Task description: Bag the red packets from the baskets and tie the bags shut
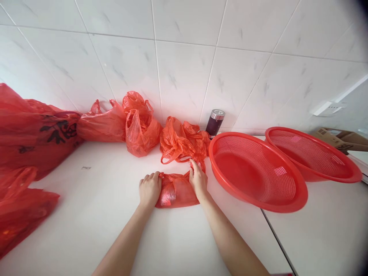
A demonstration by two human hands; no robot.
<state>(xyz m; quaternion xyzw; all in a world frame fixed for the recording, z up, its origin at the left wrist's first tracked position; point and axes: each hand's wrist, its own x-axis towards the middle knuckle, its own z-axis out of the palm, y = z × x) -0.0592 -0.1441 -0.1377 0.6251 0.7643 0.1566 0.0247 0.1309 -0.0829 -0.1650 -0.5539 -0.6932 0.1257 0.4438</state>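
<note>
A small red plastic bag [176, 191] lies on the white counter [115, 214] in front of me. My left hand [150, 188] is closed on the bag's left edge with the fingers curled over it. My right hand [197, 178] pinches the bag's right top corner near its handle. Something pale shows faintly through the plastic, too dim to name. Just behind the held bag sits another crumpled red bag [181, 142].
More red bags [138, 126] stand against the tiled wall, and large ones [31, 130] fill the left side. Two red mesh baskets [257, 170] [313, 153] lie at the right. A dark jar with a metal lid [214, 122] stands by the wall. A cardboard box [342, 140] is far right.
</note>
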